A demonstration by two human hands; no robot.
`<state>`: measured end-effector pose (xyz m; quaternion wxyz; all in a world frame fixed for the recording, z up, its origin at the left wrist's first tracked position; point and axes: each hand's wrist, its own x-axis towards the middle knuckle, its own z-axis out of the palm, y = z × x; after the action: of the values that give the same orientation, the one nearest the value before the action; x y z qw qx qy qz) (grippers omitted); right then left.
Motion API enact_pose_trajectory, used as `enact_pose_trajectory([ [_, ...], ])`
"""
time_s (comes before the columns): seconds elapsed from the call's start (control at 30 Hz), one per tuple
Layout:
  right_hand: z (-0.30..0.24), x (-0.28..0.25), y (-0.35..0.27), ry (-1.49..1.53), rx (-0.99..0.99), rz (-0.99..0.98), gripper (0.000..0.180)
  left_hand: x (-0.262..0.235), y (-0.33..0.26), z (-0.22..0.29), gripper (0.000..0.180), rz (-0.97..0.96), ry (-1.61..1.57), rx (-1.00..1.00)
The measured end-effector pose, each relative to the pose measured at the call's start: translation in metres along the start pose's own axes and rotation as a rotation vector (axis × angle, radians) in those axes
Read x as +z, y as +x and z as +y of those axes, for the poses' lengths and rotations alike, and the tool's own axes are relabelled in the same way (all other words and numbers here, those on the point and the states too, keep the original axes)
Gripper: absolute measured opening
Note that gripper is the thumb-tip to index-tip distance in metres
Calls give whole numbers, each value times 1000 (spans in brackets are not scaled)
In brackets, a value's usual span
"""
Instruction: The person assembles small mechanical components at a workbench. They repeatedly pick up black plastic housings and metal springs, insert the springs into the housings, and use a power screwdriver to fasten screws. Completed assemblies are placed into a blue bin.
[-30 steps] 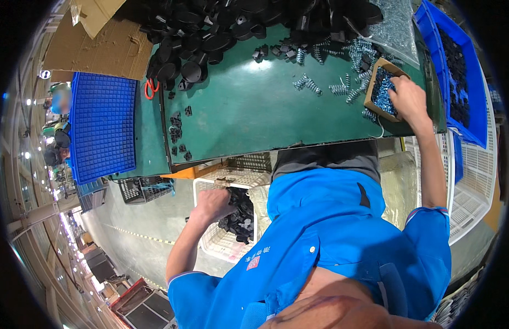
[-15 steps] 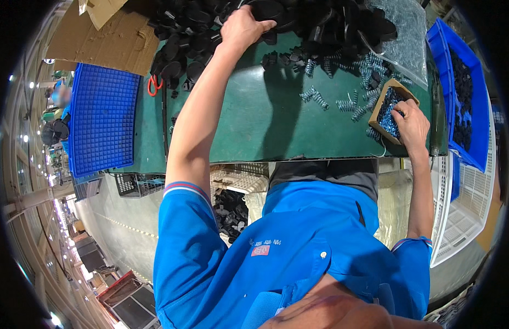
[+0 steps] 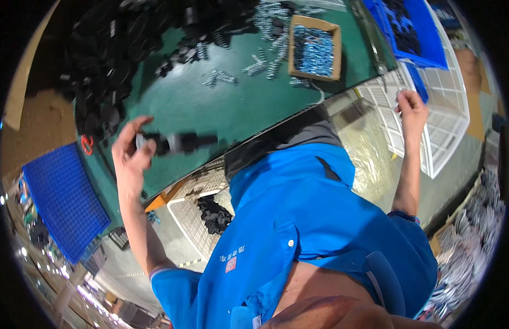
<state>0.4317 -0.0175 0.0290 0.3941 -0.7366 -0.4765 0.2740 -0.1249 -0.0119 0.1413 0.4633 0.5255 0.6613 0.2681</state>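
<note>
Over the left part of the green tabletop, my left hand (image 3: 133,151) grips a black plastic part (image 3: 180,142) with a long body, blurred by motion. My right hand (image 3: 412,109) is off the table's right edge, above a white plastic crate. Its thumb and fingers are pinched together; a small dark bit shows at the tips, too tiny to name. A small cardboard box (image 3: 338,52) full of bluish metal screws or similar small pieces stands on the table. Metal springs (image 3: 220,77) lie loose beside it, near some small black pieces (image 3: 183,52).
Black plastic parts (image 3: 109,55) are heaped at the far left of the table (image 3: 177,104). Red-handled scissors (image 3: 87,144) lie near its left edge. A blue bin (image 3: 430,55) and a white crate (image 3: 449,126) stand to the right; a blue tray (image 3: 62,203) is at left.
My left hand has come back from the black heap with a black part. My right hand has left the cardboard box and moved off the table's edge. The view has turned.
</note>
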Motion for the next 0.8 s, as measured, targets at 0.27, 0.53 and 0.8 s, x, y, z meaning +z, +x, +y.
enact_pose_trajectory([
  [0.27, 53, 23, -17, 17, 139, 60, 14, 78, 74, -23, 51, -494, 500, -29],
  [0.53, 78, 34, 3, 35, 91, 68, 12, 139, 111, -30, 56, -232, 652, 164],
  [0.8, 76, 39, -2, 218, 192, 85, 13, 75, 138, -75, 30, 605, 675, 318],
])
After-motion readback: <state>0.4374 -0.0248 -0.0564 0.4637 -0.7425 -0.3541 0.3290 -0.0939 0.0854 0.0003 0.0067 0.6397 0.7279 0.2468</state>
